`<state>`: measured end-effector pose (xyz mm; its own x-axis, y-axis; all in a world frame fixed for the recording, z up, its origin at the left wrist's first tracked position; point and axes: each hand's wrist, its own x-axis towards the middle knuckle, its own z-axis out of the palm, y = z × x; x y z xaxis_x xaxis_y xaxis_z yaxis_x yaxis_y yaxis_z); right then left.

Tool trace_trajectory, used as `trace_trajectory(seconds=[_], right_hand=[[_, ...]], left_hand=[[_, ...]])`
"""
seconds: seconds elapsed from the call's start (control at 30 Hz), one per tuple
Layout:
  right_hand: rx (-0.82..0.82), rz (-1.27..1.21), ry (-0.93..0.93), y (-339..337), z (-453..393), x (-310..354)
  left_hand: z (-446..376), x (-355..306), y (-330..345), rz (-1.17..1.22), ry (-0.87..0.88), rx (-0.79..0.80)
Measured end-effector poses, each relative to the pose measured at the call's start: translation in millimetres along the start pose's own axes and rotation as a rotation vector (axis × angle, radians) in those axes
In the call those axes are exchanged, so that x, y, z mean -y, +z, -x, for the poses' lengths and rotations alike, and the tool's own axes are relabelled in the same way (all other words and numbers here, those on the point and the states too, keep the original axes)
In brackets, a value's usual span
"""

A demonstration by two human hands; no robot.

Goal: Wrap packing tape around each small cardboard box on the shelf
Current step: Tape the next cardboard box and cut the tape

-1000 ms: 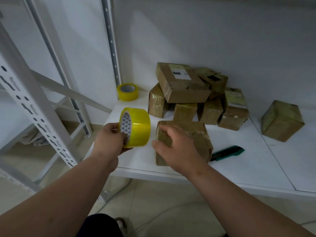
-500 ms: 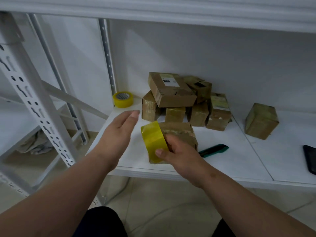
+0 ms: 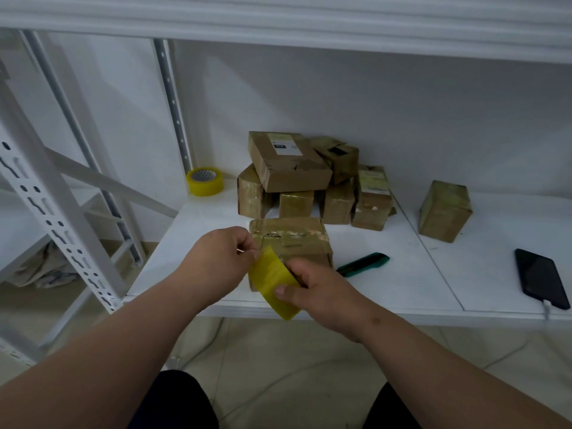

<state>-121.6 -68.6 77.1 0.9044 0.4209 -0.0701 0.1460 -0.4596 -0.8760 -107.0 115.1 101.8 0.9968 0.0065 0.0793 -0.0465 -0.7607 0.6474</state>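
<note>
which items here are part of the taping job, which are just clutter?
In the job:
tape roll, held by right hand, left hand picking at its edge
front box
box pile
lone box

Lying about:
spare tape roll
green cutter
phone

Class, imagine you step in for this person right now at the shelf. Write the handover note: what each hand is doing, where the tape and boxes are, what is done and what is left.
Right hand grips the yellow tape roll in front of the nearest box.
Left hand pinches at the roll's top edge, seemingly picking up the tape end; no strip is pulled out yet.
The nearest box sits at the shelf's front edge, with old tape on top. Behind it is a pile of boxes; one lone box stands to the right.
A spare tape roll lies at back left, a green cutter right of the nearest box.
Left: wrap this box, then the rest.
</note>
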Motion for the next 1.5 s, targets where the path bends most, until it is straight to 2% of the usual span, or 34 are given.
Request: trace_trajectory(seconds=[0.13,0.23,0.4,0.5,0.6,0.67,0.8,0.9,0.97,1.03,1.1,1.2,1.27,1.4,1.5], right_hand=[[0.021,0.037,0.009,-12.9,-0.1,1.0],[0.104,0.012,0.033,-23.5,-1.5,-1.5],[0.11,-0.019,0.0,-39.8,-5.4,-2.0],[0.075,0.101,-0.033,-61.1,-10.4,-1.2],[-0.046,0.331,-0.021,-83.8,-16.6,-5.6],[-0.084,0.237,0.021,-94.4,-19.9,-9.6],[-0.056,-0.201,0.09,-108.0,-29.8,-22.3],[0.029,-0.272,0.061,-119.6,-36.4,-25.9],[0.021,-0.154,0.042,-132.0,-41.9,-26.2],[-0.07,0.054,0.026,-149.9,-49.8,-29.9],[-0.157,0.154,0.02,-162.0,-55.6,-36.1],[-0.264,0.039,0.033,-169.4,-64.4,-47.1],[-0.303,0.046,0.05,-169.8,-72.2,-51.7],[-0.214,0.5,0.054,-174.9,-83.4,-64.2],[-0.162,0.659,0.082,-172.2,-88.0,-71.0]], left_hand=[[-4.0,0.6,0.1,-0.054,0.005,0.011],[-9.5,3.0,-3.7,0.076,-0.034,0.037],[-19.6,4.1,-5.5,0.323,-0.144,0.121],[-26.4,2.7,-4.2,0.36,-0.165,0.115],[-34.8,5.4,-7.6,0.507,-0.246,0.068],[-41.8,6.9,-10.1,0.543,-0.264,0.067],[-59.5,11.2,-14.0,0.682,-0.334,0.025],[-69.6,18.6,-17.8,0.705,-0.37,0.02],[-74.5,26.9,-19.4,0.721,-0.388,-0.002],[-78.1,36.7,-20.2,0.742,-0.407,-0.029],[-80.2,45.0,-17.0,0.754,-0.432,-0.043],[-84.0,49.0,-6.3,0.775,-0.47,-0.04],[-88.0,48.8,0.8,0.768,-0.497,-0.038],[-93.6,52.1,9.7,0.711,-0.564,-0.04],[-95.4,56.4,15.1,0.691,-0.607,-0.021]])
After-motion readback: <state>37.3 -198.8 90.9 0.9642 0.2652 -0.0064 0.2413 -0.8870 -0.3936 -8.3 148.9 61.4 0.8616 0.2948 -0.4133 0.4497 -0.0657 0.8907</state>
